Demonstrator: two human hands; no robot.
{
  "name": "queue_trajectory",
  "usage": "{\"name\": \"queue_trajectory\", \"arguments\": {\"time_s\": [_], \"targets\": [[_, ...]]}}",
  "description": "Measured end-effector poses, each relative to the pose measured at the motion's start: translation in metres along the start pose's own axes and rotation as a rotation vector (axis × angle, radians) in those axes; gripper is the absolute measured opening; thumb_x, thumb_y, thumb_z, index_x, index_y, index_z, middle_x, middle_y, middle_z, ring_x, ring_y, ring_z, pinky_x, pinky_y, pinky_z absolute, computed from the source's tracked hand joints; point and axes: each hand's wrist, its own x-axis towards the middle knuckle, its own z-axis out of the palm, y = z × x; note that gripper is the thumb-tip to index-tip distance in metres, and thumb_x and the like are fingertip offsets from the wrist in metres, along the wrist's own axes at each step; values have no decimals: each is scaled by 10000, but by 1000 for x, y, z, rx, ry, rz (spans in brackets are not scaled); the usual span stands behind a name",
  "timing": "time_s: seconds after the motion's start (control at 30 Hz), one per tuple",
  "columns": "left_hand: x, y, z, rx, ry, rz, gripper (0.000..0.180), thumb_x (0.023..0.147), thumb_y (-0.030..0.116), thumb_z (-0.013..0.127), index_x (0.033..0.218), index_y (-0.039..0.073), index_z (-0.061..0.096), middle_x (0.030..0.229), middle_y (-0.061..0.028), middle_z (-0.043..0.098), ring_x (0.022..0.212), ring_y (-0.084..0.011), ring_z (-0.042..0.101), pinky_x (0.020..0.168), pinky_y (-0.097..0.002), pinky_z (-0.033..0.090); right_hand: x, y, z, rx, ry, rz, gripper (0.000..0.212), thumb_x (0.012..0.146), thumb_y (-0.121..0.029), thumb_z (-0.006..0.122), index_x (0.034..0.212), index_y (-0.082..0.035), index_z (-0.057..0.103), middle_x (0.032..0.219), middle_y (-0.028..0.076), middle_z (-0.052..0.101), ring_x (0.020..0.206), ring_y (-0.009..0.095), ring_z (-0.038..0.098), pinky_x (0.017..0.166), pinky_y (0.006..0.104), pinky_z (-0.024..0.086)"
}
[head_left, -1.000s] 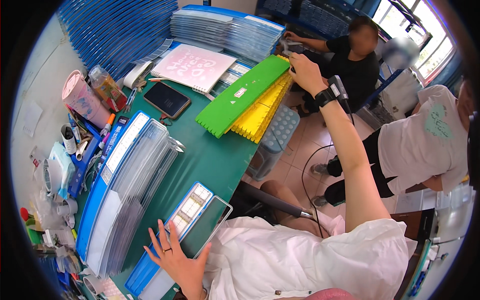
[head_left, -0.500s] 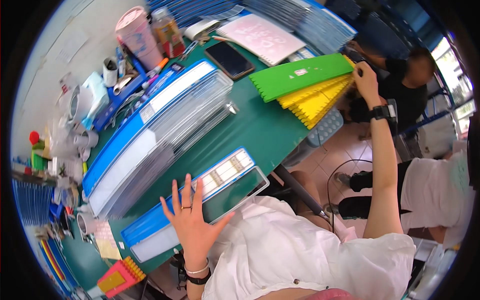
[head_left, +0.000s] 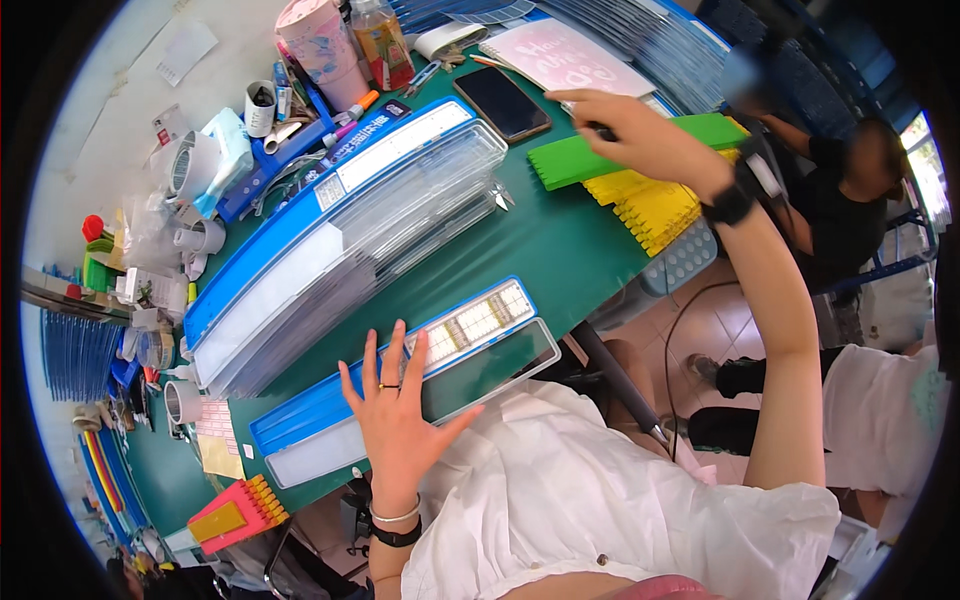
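My left hand point(head_left: 397, 405) lies with fingers spread across an opened long, narrow case, touching its blue base point(head_left: 318, 402). The base has a printed label strip point(head_left: 478, 322) at its right end. The clear lid point(head_left: 490, 372) is folded out along the near side. My right hand point(head_left: 650, 140) is above the green serrated strip point(head_left: 565, 162), its forefinger pointing left and its other fingers curled. A small black thing point(head_left: 603, 131) shows at those curled fingers, too little visible to name. Yellow serrated strips point(head_left: 650, 205) fan out under the green one.
A long stack of blue and clear cases point(head_left: 300, 290) runs along the green table point(head_left: 570, 245). Behind it are a phone point(head_left: 503, 103), a pink notebook point(head_left: 570, 60), a pink tumbler point(head_left: 322, 50) and a bottle point(head_left: 380, 45). Another person point(head_left: 865, 190) sits at right.
My right hand has moved left from the far right end of the green and yellow strips to above the green one. My left hand stays spread on the case. The view has shifted slightly.
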Motion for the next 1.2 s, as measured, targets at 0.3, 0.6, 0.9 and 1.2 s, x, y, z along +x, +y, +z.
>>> {"name": "queue_trajectory", "arguments": {"time_s": [0.3,0.6,0.9,1.2], "targets": [[1,5,-5,-44,-13,-11,1000,698,676,805,1511,168,520,1594,-81,445,1496,-369,338,1210,-667,111,54,36,46,-73,-300,141,176,925,-113,575,1034,14,632,1146,190,705,875,355,653,816,423,510],[-1,-2,-12,-208,11,35,1196,708,640,824,1602,42,301,1626,-163,385,1518,-398,308,1212,-667,91,4,-83,-21,168,224,-83,98,902,-50,623,930,15,555,929,147,587,785,328,563,751,373,482],[27,72,-53,-1096,-79,443,1024,830,235,837,1620,24,220,1619,-210,376,1518,-360,339,1251,-493,186,-90,-240,-40,440,290,-188,80,713,-69,723,766,-48,667,801,68,592,589,201,558,520,305,408],[15,82,-35,-1572,-541,700,211,997,155,669,1141,2,659,924,-20,700,943,-168,672,1242,-508,258,-118,-226,-53,1208,622,-308,266,955,-135,713,814,-55,502,892,58,420,688,159,455,483,219,396]]}}
